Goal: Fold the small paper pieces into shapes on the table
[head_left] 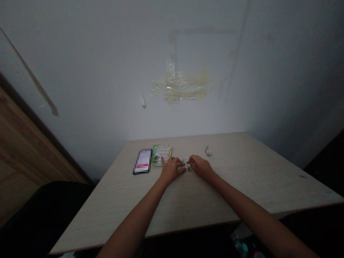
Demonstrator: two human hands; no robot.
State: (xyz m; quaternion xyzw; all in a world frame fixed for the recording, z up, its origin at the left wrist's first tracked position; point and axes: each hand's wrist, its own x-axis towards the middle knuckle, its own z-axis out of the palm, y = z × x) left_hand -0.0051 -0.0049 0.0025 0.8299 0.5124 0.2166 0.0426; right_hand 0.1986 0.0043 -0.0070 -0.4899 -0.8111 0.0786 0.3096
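Observation:
A small printed piece of paper, white with green and yellow, lies on the table between my two hands. From the left, the thumb and forefinger of my left hand close on its edge, with another finger sticking out toward a pile of cards. My right hand has its fingertips pinched together on the paper's right side. Much of the paper is covered by fingers, and its print is too small to read. Just beyond my left hand lies the pile of printed cards or sheets with green edges.
The pale wooden table meets a wall with peeling tape. Left of the cards lies a phone with a blurred screen. A small crumpled wrapper lies beyond my right hand. A dark chair-like shape stands at the left.

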